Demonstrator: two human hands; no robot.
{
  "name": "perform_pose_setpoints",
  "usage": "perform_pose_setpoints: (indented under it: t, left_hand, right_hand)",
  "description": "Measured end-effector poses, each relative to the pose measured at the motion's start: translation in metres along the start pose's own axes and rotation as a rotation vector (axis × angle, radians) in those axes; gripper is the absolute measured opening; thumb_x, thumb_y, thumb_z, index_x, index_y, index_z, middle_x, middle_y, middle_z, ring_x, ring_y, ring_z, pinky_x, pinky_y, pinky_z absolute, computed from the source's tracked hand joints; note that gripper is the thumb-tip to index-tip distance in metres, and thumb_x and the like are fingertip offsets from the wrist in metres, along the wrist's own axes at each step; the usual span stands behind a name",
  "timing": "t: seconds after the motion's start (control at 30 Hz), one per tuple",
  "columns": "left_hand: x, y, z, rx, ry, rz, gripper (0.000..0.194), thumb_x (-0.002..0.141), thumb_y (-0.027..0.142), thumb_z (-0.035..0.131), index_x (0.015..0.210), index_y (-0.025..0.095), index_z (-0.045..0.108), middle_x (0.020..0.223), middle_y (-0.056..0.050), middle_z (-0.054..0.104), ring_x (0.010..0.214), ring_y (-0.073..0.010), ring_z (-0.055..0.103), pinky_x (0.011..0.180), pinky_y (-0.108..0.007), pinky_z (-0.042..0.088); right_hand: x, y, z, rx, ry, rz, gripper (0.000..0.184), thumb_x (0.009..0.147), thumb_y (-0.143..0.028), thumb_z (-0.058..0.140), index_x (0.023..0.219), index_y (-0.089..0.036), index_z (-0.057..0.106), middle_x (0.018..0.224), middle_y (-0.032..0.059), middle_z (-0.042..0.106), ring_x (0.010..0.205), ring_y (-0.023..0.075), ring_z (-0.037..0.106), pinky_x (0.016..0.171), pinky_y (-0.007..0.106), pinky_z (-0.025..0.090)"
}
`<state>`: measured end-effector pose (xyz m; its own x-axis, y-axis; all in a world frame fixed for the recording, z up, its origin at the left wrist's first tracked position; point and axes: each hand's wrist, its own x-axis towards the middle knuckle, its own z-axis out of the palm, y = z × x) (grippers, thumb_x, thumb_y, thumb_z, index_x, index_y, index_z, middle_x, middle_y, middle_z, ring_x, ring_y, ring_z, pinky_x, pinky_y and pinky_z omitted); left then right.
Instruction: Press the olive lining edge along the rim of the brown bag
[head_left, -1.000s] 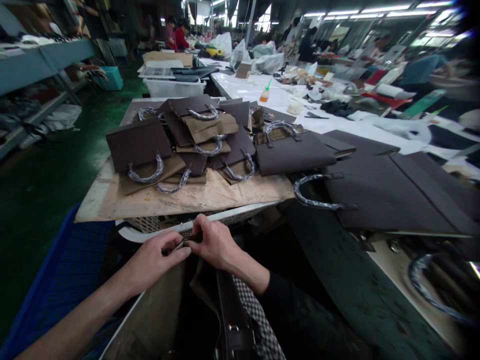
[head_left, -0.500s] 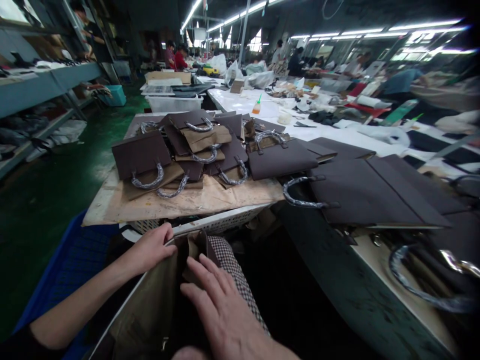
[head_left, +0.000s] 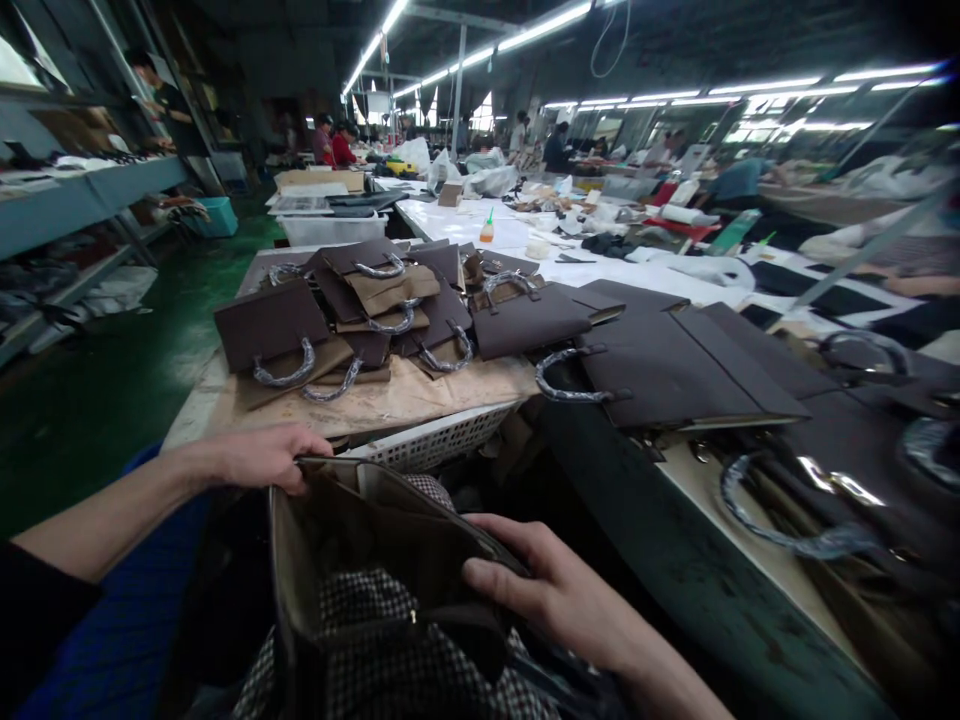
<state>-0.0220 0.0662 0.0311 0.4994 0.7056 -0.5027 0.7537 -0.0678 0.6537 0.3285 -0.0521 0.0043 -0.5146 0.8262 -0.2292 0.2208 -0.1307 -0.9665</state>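
Observation:
On my lap is a dark brown bag (head_left: 424,540) with its mouth spread apart and its olive-brown lining showing. My left hand (head_left: 262,458) is closed on the far left corner of the rim. The right wall is pinched in my right hand (head_left: 551,585), thumb inside the mouth and fingers on the outer side, partly hidden. A small gold zipper pull (head_left: 413,617) shows low in the opening. Black-and-white checked cloth (head_left: 375,600) is visible beneath and around the bag. Its bottom lies in shadow.
Several brown handbags with plastic-wrapped handles (head_left: 281,325) lie piled on the table ahead. More bags (head_left: 675,365) spread along the right-hand table. Below the front edge is a white perforated basket (head_left: 442,440); a blue crate (head_left: 127,610) stands at left. Several people work farther back.
My right hand has moved from over the bag's opening to its right wall and gripped it. The mouth is now spread wider. My left hand still holds the rim, and the view has shifted right.

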Motion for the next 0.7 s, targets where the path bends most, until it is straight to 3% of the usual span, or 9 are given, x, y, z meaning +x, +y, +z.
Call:
perform_pose_setpoints:
  t: [0.1,0.17,0.27,0.4,0.53,0.7]
  left_hand:
    - [-0.01,0.003,-0.012,-0.054,-0.342,-0.076,0.033,0.062,0.015,0.068,0.092,0.025,0.078,0.086,0.0,0.078,0.081,-0.0271,0.07,0.066,-0.029,0.052]
    - [-0.011,0.001,-0.006,-0.053,-0.45,-0.134,0.035,0.061,0.015,0.069,0.094,0.024,0.077,0.09,-0.002,0.078,0.086,-0.0301,0.07,0.068,-0.031,0.053]
    - [-0.004,-0.006,0.015,-0.07,-0.365,-0.094,0.044,0.059,0.015,0.073,0.101,0.025,0.071,0.099,-0.001,0.076,0.096,-0.0302,0.069,0.077,-0.033,0.054]
    - [0.006,-0.012,0.033,-0.293,-0.246,0.05,0.061,0.063,0.019,0.077,0.119,0.027,0.055,0.119,-0.001,0.068,0.116,-0.0262,0.061,0.095,-0.032,0.049]
    - [0.018,-0.001,0.036,-0.319,-0.279,0.1,0.046,0.07,0.023,0.073,0.113,0.025,0.056,0.112,-0.001,0.067,0.105,-0.024,0.063,0.086,-0.03,0.05]
    - [0.04,0.021,0.047,-0.129,-0.284,0.163,0.027,0.073,0.033,0.074,0.096,0.024,0.063,0.09,0.005,0.065,0.085,-0.0174,0.058,0.07,-0.023,0.044]
  right_hand:
    - [0.004,0.013,-0.011,0.235,-0.099,0.059,0.045,0.083,-0.042,0.072,0.122,-0.02,0.068,0.104,0.0051,0.073,0.089,0.0212,0.067,0.08,0.032,0.052]
    - [0.01,0.028,-0.008,0.293,-0.128,0.093,0.045,0.08,-0.041,0.076,0.118,-0.018,0.07,0.102,0.005,0.073,0.085,0.019,0.067,0.079,0.031,0.052]
    - [0.019,0.048,0.004,0.297,-0.076,0.102,0.043,0.082,-0.044,0.073,0.116,-0.018,0.07,0.1,0.0045,0.072,0.089,0.0199,0.067,0.083,0.032,0.051]
    - [0.024,0.058,0.013,0.298,0.002,0.094,0.041,0.085,-0.045,0.069,0.117,-0.019,0.069,0.099,0.0045,0.072,0.093,0.021,0.066,0.084,0.033,0.051]
    - [0.027,0.061,0.012,0.3,0.057,0.104,0.044,0.085,-0.045,0.069,0.121,-0.019,0.068,0.102,0.0055,0.071,0.09,0.0196,0.066,0.079,0.03,0.051]
    - [0.031,0.066,0.012,0.315,0.077,0.119,0.044,0.086,-0.045,0.068,0.122,-0.018,0.067,0.097,0.0048,0.071,0.08,0.0162,0.065,0.073,0.028,0.05]
